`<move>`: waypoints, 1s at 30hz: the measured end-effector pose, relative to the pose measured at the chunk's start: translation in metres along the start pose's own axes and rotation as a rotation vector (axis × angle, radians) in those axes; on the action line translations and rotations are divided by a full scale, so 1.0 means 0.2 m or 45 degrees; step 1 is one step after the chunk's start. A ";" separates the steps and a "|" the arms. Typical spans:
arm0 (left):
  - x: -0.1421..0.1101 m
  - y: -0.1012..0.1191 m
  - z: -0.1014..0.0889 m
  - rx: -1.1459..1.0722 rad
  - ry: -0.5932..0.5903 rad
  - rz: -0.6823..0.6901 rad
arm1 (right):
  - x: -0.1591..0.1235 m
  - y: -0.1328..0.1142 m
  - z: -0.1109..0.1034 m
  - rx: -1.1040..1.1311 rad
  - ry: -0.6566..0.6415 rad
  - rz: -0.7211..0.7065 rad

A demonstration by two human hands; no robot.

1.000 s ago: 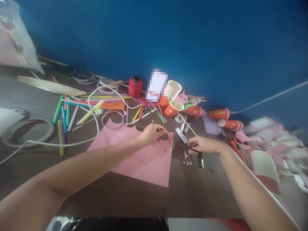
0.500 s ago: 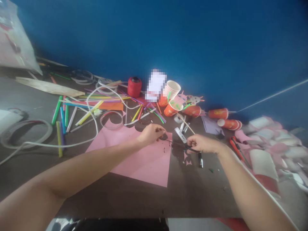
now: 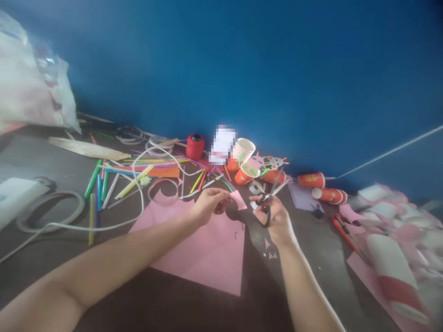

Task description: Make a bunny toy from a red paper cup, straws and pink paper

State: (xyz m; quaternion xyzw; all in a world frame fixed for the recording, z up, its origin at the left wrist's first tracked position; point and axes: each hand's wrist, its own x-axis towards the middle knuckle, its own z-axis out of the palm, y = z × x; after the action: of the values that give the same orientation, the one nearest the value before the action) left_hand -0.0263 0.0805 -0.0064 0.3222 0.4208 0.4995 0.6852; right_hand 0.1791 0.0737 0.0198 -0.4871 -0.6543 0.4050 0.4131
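Observation:
My left hand [image 3: 212, 206] pinches a small pink paper piece [image 3: 238, 200] between thumb and fingertips, above a large pink sheet [image 3: 204, 258] whose far edge has scalloped cuts. A short way to the right, my right hand [image 3: 275, 219] is closed around a pair of scissors [image 3: 266, 216] with dark handles. Their blades point up and to the right, away from the paper piece. Small pink scraps [image 3: 272, 255] lie on the table below my right hand.
Coloured strips [image 3: 152, 171], a white cable [image 3: 104, 226] and a red thread spool [image 3: 195, 146] spread across the left and back. Paper cups [image 3: 247, 173] stand and lie behind my right hand. At the right are a red utility knife [image 3: 348, 235] and piled white-and-pink rolls [image 3: 391, 258].
My left hand now holds a small pink paper piece that did not show before. My right hand has turned, so the scissors point up and right instead of left. The view has shifted upward.

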 end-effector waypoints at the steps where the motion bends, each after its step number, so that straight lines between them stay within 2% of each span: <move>1: 0.00 -0.01 -0.01 -0.037 -0.017 -0.047 | 0.01 0.01 0.05 -0.015 -0.023 -0.020; 3: 0.01 -0.02 -0.02 -0.094 -0.037 -0.098 | 0.02 0.03 0.12 0.002 -0.035 -0.027; 6: 0.02 -0.02 -0.04 -0.163 0.003 -0.047 | 0.00 0.08 0.16 -0.001 -0.027 0.064; 9: 0.02 0.01 -0.04 -0.251 0.129 0.140 | -0.05 0.11 0.16 -0.317 -0.080 0.166; 12: -0.01 0.04 -0.03 -0.247 0.219 0.395 | -0.08 0.10 0.16 -0.743 -0.102 0.120; 14: -0.02 0.05 -0.02 -0.202 0.210 0.461 | -0.09 0.08 0.16 -0.947 -0.165 0.106; 16: -0.03 0.04 -0.01 -0.169 0.155 0.404 | -0.10 0.06 0.16 -1.074 -0.247 0.118; 18: -0.03 0.02 0.00 -0.146 0.116 0.261 | -0.10 0.06 0.16 -1.101 -0.356 0.122; 21: -0.02 0.00 0.01 -0.113 0.103 0.108 | -0.09 0.06 0.13 -1.001 -0.515 0.133; 24: 0.00 -0.01 0.01 -0.072 0.070 0.093 | -0.09 0.05 0.10 -0.778 -0.614 0.130; 26: 0.00 -0.01 0.01 -0.037 0.055 0.079 | -0.08 0.03 0.09 -0.644 -0.469 0.037; 28: -0.01 -0.02 0.01 0.008 0.038 0.044 | -0.09 0.02 0.10 -0.577 -0.205 -0.153; 30: -0.01 -0.02 0.01 0.068 0.008 0.005 | -0.09 0.01 0.12 -0.537 -0.066 -0.376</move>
State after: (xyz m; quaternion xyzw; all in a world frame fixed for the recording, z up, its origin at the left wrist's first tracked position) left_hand -0.0232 0.0764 -0.0091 0.3396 0.4357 0.4904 0.6741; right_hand 0.1606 0.0534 0.0064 -0.4510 -0.7988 0.2071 0.3401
